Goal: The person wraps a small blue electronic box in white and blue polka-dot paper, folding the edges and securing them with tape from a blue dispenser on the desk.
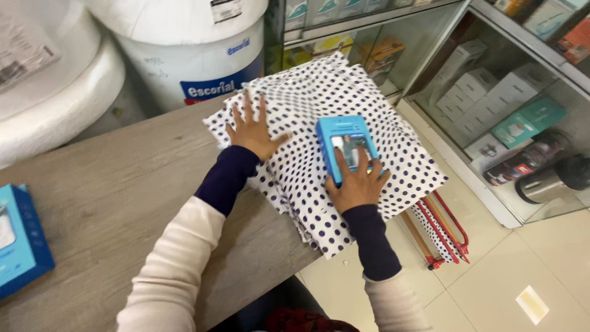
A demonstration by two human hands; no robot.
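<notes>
Grey wood-grain covers the counter (110,197), which runs from the lower left toward a shop floor of pale tiles. Spread over its far corner, and hanging past the edge on the right, lies a stack of white paper sheets with dark blue dots (319,104). The left hand (253,130) lies flat on the left part of the dotted paper, palm down with the fingers spread apart, gripping nothing. The right hand (356,184) rests on the near end of a small light blue box (345,146) with a clear window in its top; the fingers lie over the box's lower edge, pressing it against the paper rather than closing around it, as far as this angle shows. That box sits near the middle of the dotted sheets, just right of the left hand. Both arms wear cream sleeves with dark navy cuffs. Another blue box (21,243) lies at the left edge of the counter, well apart from the hands. Behind the counter stand large white buckets (184,49), and to the right a glass display case (491,92) holds stacked boxes and a dark flask.
</notes>
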